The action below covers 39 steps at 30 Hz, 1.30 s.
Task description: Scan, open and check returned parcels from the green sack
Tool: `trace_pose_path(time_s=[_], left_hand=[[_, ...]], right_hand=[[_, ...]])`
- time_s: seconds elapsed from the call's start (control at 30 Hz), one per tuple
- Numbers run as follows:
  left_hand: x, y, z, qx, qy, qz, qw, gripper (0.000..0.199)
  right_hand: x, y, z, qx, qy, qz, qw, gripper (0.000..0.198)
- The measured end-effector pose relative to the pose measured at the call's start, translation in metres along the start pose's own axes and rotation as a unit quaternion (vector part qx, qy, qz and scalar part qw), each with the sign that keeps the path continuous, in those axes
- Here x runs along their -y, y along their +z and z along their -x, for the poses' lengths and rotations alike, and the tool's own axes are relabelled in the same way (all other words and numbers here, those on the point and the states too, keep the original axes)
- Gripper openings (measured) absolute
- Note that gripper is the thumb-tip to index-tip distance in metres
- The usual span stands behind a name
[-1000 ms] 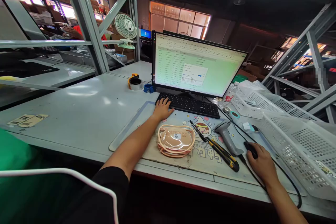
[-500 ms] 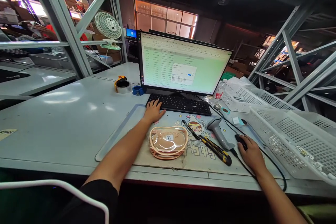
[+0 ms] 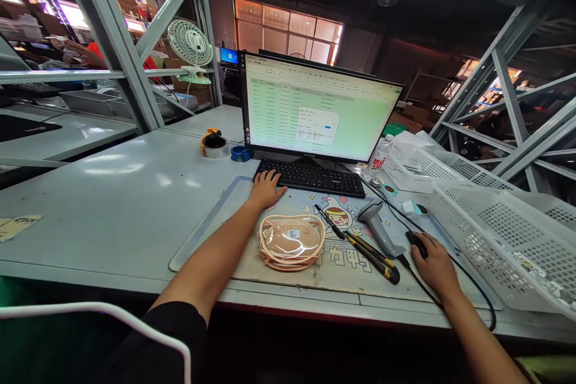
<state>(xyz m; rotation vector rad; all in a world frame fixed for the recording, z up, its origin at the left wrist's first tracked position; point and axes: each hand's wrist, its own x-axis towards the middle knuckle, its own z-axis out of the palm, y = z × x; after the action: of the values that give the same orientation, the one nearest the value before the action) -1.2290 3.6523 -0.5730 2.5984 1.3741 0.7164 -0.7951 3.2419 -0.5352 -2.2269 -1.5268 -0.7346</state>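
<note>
My left hand (image 3: 266, 189) rests with its fingers spread on the left end of a black keyboard (image 3: 321, 180). On the right, my right hand (image 3: 435, 264) is wrapped over a black computer mouse (image 3: 417, 243). Between my arms lies a clear pouch (image 3: 292, 243) with pinkish trim and a small white label, on a printed desk mat (image 3: 211, 225). To its right are a black pen (image 3: 330, 223), a yellow-and-black utility knife (image 3: 375, 259) and a grey barcode scanner (image 3: 381, 231). A monitor (image 3: 315, 102) behind the keyboard shows a table and a small dialog box.
White perforated baskets (image 3: 499, 234) line the right side of the desk. Tape in a dispenser (image 3: 214, 144) and a blue tape roll (image 3: 240, 153) stand left of the monitor. Cables run past the mouse. A clip fan (image 3: 191, 45) sits on the metal frame (image 3: 108, 42).
The whole view has shifted slightly to the right. Both hands keep their places on the keyboard and the mouse, and the pouch and tools lie as before.
</note>
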Motion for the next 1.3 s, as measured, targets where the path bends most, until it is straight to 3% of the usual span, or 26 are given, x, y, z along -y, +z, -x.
trace_pose_path(time_s=[0.63, 1.07, 1.3], left_hand=[[-0.002, -0.004, 0.005, 0.009, -0.007, 0.022, 1.000, 0.070], [-0.002, -0.006, 0.004, 0.027, 0.000, 0.015, 1.000, 0.074], [-0.003, -0.010, 0.001, 0.050, 0.005, 0.020, 0.999, 0.063]], right_hand=[[-0.001, -0.006, 0.003, -0.012, -0.064, -0.022, 0.998, 0.044], [-0.006, -0.001, 0.003, 0.015, -0.018, -0.017, 1.000, 0.051], [-0.009, 0.003, 0.003, 0.012, -0.005, -0.027, 1.000, 0.056]])
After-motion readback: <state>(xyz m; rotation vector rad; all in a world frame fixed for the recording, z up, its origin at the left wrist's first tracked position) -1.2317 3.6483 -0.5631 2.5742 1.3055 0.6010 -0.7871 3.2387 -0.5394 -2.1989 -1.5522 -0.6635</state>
